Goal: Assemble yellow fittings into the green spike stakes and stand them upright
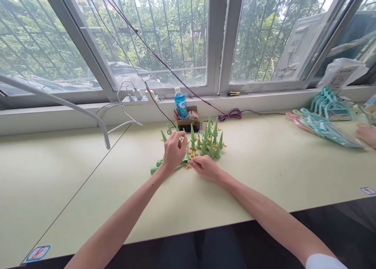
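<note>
Head cam: our right hand [207, 167] bunches its fingertips by the yellow pieces [192, 154], our left hand [175, 149] curls near the green cones [211, 150]; we can't tell if either's pinching anything. Cones stand crowded on the table [264, 159], so a wrist bump could topple several

A plain white fabric sleeve [324, 262] with a curved hem covers the right arm [267, 212] near the elbow; both slender forearms are bare.
</note>
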A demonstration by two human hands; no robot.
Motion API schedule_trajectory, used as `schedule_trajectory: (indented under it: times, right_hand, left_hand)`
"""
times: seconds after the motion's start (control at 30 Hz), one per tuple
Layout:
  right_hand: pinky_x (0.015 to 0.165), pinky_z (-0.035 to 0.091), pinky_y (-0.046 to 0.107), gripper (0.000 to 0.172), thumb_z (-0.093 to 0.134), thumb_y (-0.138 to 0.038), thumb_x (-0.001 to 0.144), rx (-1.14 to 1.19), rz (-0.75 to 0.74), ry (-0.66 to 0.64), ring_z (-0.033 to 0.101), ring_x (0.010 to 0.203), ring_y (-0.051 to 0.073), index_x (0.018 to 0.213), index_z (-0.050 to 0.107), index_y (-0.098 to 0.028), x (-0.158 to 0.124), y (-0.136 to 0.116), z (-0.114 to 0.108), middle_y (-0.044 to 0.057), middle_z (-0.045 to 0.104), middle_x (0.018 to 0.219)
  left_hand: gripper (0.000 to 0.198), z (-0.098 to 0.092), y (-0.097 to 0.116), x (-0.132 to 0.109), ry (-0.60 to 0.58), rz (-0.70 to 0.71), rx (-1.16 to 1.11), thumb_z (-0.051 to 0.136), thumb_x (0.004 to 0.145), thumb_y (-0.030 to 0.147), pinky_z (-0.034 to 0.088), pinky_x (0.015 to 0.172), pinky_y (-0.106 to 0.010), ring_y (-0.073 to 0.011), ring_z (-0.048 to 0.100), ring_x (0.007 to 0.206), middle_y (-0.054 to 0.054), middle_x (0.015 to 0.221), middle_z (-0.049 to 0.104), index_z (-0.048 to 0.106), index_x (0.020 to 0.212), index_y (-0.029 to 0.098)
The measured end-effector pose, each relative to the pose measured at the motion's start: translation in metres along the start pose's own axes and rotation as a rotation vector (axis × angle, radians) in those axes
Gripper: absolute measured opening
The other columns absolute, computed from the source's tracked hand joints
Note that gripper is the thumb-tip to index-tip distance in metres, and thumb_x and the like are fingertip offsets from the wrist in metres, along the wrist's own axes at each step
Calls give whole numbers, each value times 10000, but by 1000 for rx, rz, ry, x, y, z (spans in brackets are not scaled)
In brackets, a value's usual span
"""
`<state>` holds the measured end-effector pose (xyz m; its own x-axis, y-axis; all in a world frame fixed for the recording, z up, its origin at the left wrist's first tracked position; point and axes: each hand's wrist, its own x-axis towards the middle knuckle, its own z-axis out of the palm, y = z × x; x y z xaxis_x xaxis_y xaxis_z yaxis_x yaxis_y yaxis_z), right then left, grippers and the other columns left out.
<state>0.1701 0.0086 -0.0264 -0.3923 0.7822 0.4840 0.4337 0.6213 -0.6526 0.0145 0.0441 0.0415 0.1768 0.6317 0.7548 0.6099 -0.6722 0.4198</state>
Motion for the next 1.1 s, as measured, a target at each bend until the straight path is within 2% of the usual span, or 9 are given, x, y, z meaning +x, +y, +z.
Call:
schedule_trajectory:
  times: [0.17, 0.3, 0.47, 0.63, 0.77, 1.1]
  right_hand:
    - [529, 264, 233, 370, 445, -300, 957, -8, -10, -8, 310, 510, 87, 621, 336, -191, -1, 1, 0, -49, 360, 547]
    - [530, 270, 234, 357, 457, -289, 955, -19, -12, -9, 324, 511, 91, 626, 364, -189, -3, 1, -2, -46, 373, 551]
    - [524, 282, 237, 351, 456, -288, 960, -10, 10, -2, 345, 509, 96, 627, 420, -184, -3, -2, -6, -36, 414, 556]
    - [526, 286, 236, 344, 458, -272, 955, -13, 8, 17, 359, 506, 94, 625, 427, -181, -2, -4, -7, -35, 430, 553]
    - [514, 268, 239, 354, 455, -278, 953, -20, 16, 12, 334, 497, 94, 615, 401, -186, -2, -3, -5, -43, 393, 539]
    - [511, 270, 235, 346, 459, -282, 953, -8, 27, 18, 339, 500, 92, 624, 416, -183, -2, 2, -4, -42, 404, 543]
  left_hand:
    - [114, -2, -18, -42, -90, -7, 40, 508, 930, 225, 415, 525, -224, -69, 437, 463, -14, 836, 628, 610, 916, 176]
    - [146, 1, -19, -61, -148, -57, 142, 526, 919, 251, 430, 556, -235, -97, 531, 543, -42, 943, 665, 634, 990, 184]
    - [200, 3, -10, -63, -284, -123, 278, 565, 890, 320, 437, 580, -252, -167, 635, 714, -42, 951, 659, 654, 1023, 199]
    - [239, 4, -6, -63, -376, -161, 326, 586, 863, 336, 436, 583, -259, -170, 629, 702, -45, 989, 627, 647, 1051, 201]
    - [232, 5, -5, -63, -402, -182, 352, 571, 872, 323, 436, 585, -263, -161, 614, 667, -48, 1006, 613, 640, 1059, 203]
    - [213, 5, -5, -65, -388, -170, 305, 532, 892, 294, 445, 620, -260, -175, 631, 734, -48, 986, 629, 621, 1061, 199]
